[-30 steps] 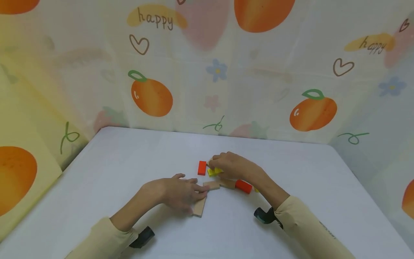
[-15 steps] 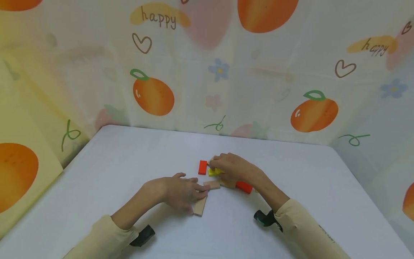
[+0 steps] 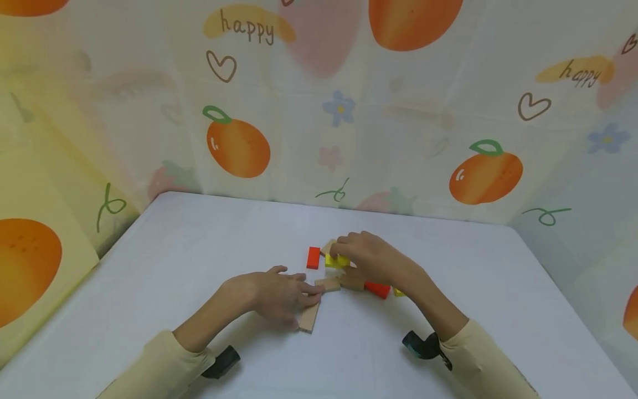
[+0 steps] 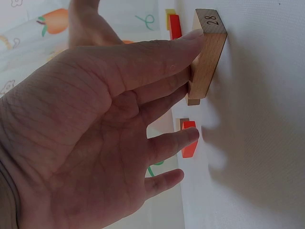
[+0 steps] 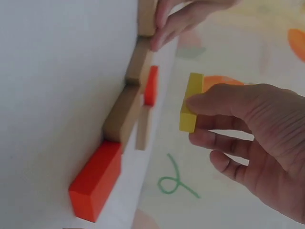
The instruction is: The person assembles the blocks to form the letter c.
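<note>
My right hand (image 3: 374, 255) pinches a yellow block (image 5: 194, 83) between thumb and fingers, above the table in the right wrist view. My left hand (image 3: 276, 293) has its fingers extended, and its thumb and fingertips touch the side of a wooden block (image 4: 209, 62) marked 28. From that block's far end a bent row runs rightward: a wooden block (image 3: 327, 285), another wooden block (image 3: 351, 281), a red block (image 3: 377, 290) and a yellow piece (image 3: 399, 292) partly hidden by the right forearm.
Behind the row, a separate red block (image 3: 313, 258) lies beside a wooden block (image 3: 327, 247) near the right fingertips. All stand on a white table (image 3: 199, 238). A printed cloth (image 3: 299, 111) hangs along its back edge, and black wrist cameras (image 3: 221, 363) sit under both sleeves.
My right hand has drawn back slightly to the right, lifting the yellow block from beside the rear wooden block. The left hand stays in place; the head view shifts a little.
</note>
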The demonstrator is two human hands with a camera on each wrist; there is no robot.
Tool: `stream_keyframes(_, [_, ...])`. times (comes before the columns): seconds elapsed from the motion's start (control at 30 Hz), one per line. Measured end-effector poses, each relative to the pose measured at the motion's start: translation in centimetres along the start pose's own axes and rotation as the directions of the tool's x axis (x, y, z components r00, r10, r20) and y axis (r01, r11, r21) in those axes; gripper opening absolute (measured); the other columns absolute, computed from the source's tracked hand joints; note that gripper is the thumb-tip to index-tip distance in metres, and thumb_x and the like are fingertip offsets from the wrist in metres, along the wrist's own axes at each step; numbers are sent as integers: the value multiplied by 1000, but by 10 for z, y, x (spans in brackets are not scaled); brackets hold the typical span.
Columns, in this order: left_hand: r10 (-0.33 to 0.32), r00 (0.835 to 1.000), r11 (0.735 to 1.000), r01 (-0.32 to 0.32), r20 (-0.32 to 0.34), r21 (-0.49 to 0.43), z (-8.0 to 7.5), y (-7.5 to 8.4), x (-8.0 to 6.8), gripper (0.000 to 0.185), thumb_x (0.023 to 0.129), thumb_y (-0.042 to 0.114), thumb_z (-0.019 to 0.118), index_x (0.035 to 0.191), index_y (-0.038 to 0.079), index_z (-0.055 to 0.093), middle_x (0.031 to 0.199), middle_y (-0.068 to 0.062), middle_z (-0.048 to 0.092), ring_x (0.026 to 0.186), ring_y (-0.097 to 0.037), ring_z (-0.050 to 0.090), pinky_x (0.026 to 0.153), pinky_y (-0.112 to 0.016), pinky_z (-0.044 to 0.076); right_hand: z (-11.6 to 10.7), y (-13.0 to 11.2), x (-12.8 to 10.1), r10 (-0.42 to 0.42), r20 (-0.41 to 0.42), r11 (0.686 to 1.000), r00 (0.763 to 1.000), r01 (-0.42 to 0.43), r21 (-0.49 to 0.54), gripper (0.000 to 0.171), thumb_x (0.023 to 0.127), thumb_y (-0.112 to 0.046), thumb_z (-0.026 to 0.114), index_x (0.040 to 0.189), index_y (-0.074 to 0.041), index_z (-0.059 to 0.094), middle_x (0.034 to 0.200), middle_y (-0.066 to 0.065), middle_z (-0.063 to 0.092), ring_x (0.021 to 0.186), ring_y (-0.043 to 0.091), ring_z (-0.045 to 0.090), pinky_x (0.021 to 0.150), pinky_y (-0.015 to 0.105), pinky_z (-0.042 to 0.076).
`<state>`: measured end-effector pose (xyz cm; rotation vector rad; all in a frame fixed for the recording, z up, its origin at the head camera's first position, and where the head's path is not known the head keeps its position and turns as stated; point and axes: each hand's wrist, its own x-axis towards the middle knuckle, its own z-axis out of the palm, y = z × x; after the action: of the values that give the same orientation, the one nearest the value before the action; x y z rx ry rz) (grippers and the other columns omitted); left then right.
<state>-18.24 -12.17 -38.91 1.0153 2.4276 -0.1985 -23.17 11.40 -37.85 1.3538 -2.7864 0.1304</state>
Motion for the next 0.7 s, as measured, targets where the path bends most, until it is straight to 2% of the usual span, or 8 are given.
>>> stream_keyframes(0.17, [-13,1000,1000,13,2,-10,0,0,1,70,98,48,69,160,38,39,169,20,34,161,-22,31,129,-61,27,-12,-20,-25,-76,-55,997,996,76,-11,24,85,-17,87,105,-18,73,96,-6,73,81,11,61,77,25,55])
stream_keyframes(0.37, [-31,1000,999,31,4,-31,0,-1,-1,69,97,47,70,160,37,42,169,20,36,161,-23,32,130,-60,27,-10,-47,-45,-230,-37,973,972,229,-15,22,86,-17,85,103,-20,72,98,-8,74,84,7,59,78,19,53])
stream_keyframes(0.53, [-40,999,994,40,0,-104,0,-1,-4,70,96,44,73,159,35,43,168,19,37,161,-24,31,131,-60,23,0,-72,-50,-318,44,948,947,318,15,17,89,-19,82,101,-22,71,92,-12,68,85,3,56,80,14,49])
stream_keyframes(0.7, [-32,999,991,31,-7,-132,0,-1,-2,69,96,43,74,159,34,44,168,19,38,162,-24,31,132,-59,21,13,-87,-49,-315,129,949,940,311,51,10,92,-20,79,98,-21,71,90,-13,65,82,1,51,80,11,46])
